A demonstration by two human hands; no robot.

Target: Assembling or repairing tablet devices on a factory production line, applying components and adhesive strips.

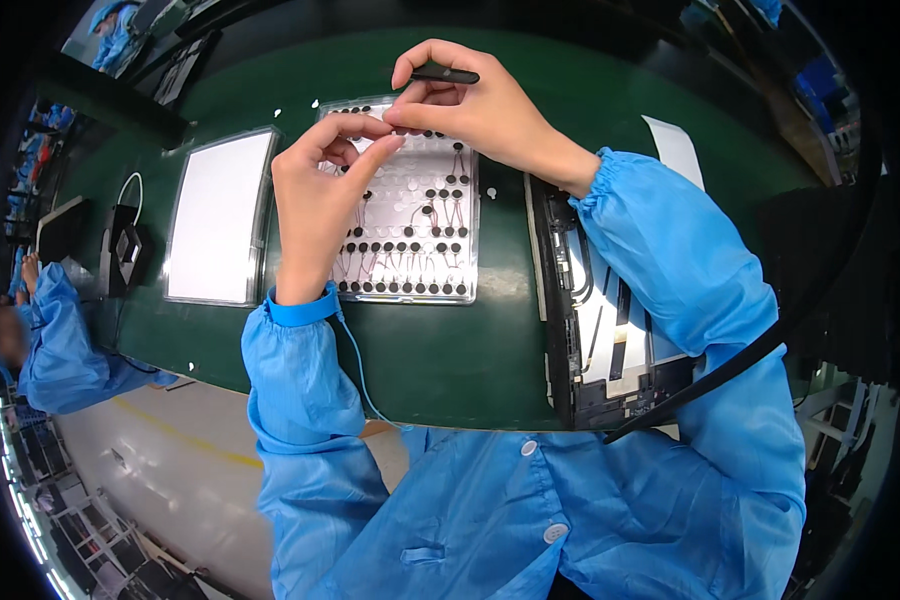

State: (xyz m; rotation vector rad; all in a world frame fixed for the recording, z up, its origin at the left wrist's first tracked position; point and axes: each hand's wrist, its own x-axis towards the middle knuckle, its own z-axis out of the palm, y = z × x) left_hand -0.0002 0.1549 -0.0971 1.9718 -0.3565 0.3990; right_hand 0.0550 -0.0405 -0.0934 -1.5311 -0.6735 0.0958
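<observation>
My left hand (pixel 322 185) is closed in a pinch over the clear tray, thumb and forefinger meeting on something too small to make out. Right against those fingertips, my right hand (pixel 495 112) pinches at the same spot. A slim black tool (pixel 446 75), its kind unclear, is held across the right hand's fingers. Beneath both hands lies the clear plastic tray (pixel 470 298) with rows of round pockets. Many pockets hold small black round parts (pixel 408 247) with thin reddish wires. My hands hide part of its upper rows. A blue wrist strap (pixel 303 312) circles my left wrist.
Left of the tray lies a second clear tray with a white sheet (pixel 220 215). Farther left stands a black device (pixel 120 250) with a cable. An opened electronic device (pixel 610 330) lies under my right forearm. A person's blue sleeve (pixel 65 340) shows at the left.
</observation>
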